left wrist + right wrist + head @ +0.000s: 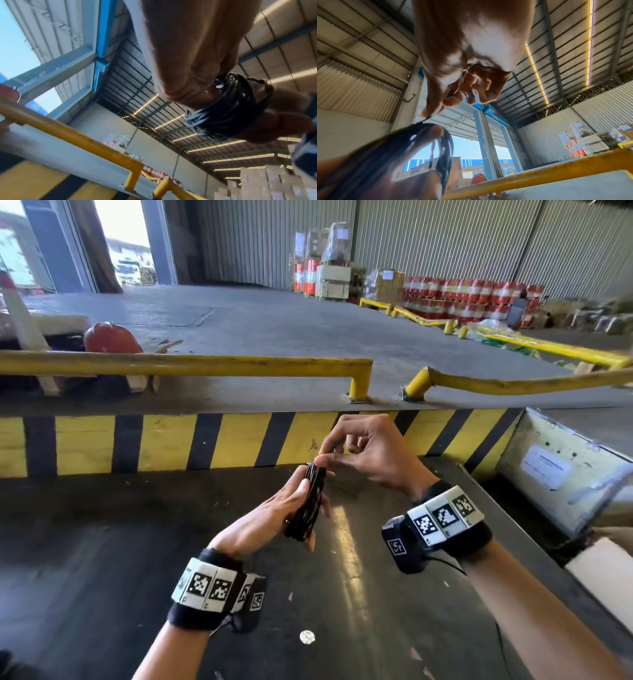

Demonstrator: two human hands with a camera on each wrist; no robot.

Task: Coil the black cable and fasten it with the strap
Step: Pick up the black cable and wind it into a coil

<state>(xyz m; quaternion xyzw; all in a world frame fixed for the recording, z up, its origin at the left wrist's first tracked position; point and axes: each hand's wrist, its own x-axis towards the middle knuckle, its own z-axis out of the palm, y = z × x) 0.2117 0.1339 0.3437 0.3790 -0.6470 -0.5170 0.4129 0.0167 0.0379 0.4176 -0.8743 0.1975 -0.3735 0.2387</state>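
Observation:
The black cable (pixel 310 501) is wound into a tight coil, held upright above a dark table by my left hand (pixel 291 508), whose thumb and fingers clamp its sides. In the left wrist view the coil (pixel 228 111) sits in the curled fingers. My right hand (pixel 346 455) is just above the coil's top and pinches a thin black strap (pixel 334 446) between thumb and forefinger. The right wrist view shows that strap (pixel 449 93) running from the pinch down to the coil (pixel 436 143). How far the strap wraps round the coil is hidden.
The dark table (pixel 102 559) carries a small white disc (pixel 307 637) near its front. Behind it stands a yellow-and-black striped ledge (pixel 171 443) with yellow guard rails (pixel 191 364). A white box (pixel 561 467) lies at the right; an orange helmet (pixel 111 337) at the left.

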